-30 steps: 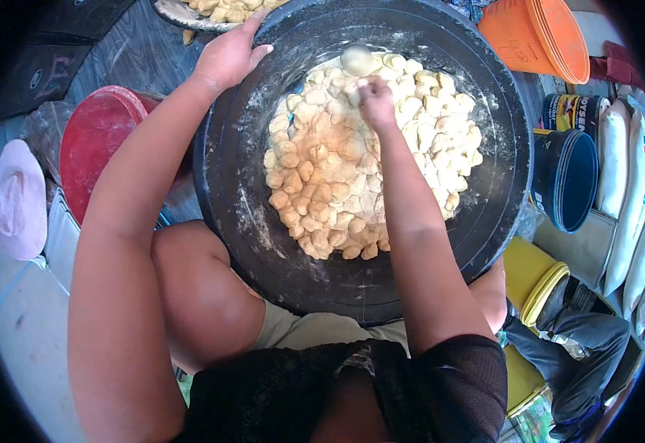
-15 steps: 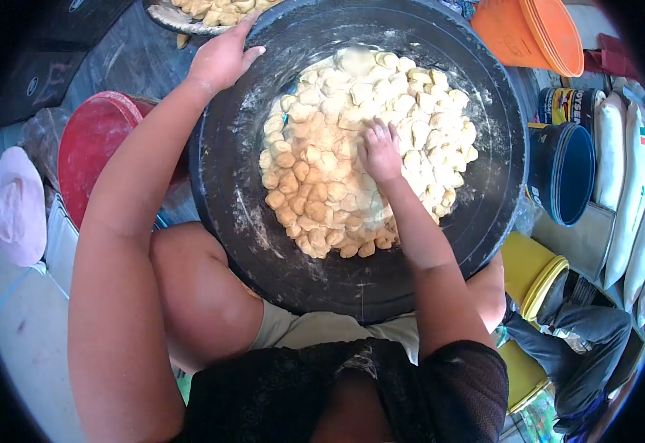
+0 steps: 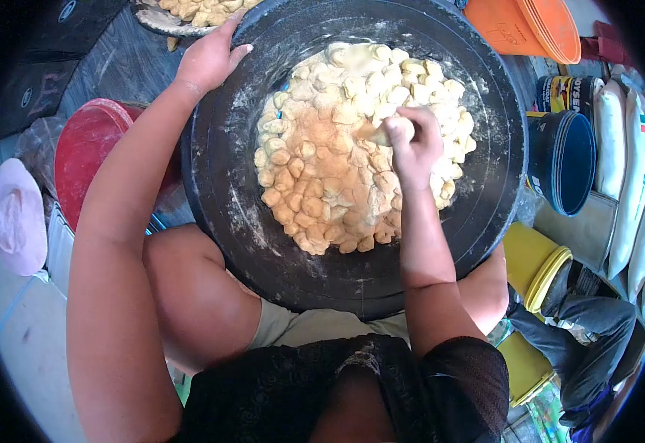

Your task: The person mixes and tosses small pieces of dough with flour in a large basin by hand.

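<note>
A wide black round tub (image 3: 223, 177) rests across my lap, its inner wall streaked with white flour. In its middle lies a broad heap of small, floury dough pieces (image 3: 311, 196), orange-lit at the near left and paler at the far right. My left hand (image 3: 212, 57) is closed on the tub's rim at the far left, fingers over the edge and thumb to the inside. Above the right part of the heap, my right hand (image 3: 422, 148) is closed around a pale dough piece (image 3: 401, 130). Its thumb side faces left.
Another bowl (image 3: 161, 23) of dough pieces stands at the far left. A red bucket (image 3: 90, 148) and a pink hat (image 3: 18, 214) are on the left. Orange (image 3: 526, 29), dark blue (image 3: 559, 162) and yellow (image 3: 533, 258) buckets line the right. A person's trousered leg (image 3: 592, 332) is at lower right.
My right hand has lifted off the heap, shifted slightly right and closed on a dough piece. My left hand stays on the rim. The whole view has shifted slightly.
</note>
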Available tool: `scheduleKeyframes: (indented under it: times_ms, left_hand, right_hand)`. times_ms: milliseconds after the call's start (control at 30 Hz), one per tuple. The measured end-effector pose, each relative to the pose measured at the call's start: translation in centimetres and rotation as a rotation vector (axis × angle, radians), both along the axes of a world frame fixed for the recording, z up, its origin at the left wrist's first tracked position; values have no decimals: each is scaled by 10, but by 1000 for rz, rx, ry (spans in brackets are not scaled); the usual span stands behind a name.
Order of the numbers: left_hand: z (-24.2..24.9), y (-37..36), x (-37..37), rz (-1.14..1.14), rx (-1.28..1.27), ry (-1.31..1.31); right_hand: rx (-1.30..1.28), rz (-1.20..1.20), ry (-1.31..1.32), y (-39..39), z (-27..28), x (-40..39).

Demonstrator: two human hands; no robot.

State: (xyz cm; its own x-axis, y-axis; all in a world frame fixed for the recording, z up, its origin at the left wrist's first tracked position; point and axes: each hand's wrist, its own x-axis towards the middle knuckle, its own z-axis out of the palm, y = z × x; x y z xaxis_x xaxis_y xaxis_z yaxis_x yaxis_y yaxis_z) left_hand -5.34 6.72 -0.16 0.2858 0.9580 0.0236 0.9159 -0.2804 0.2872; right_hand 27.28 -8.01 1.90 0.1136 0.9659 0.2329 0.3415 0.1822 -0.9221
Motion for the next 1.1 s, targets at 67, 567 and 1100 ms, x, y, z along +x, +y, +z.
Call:
scheduleKeyframes:
  times_ms: [67, 567, 1100]
  left_hand:
    - [-1, 0, -1, -10, 23, -20]
    - [6, 0, 2, 15, -45, 14]
    - [8, 2, 6, 42, -79, 68]
  right_hand:
    - [-413, 336, 182, 22, 14, 3]
    - [-258, -108, -876, -14, -91, 91]
    - [-202, -235, -612, -36, -58, 102]
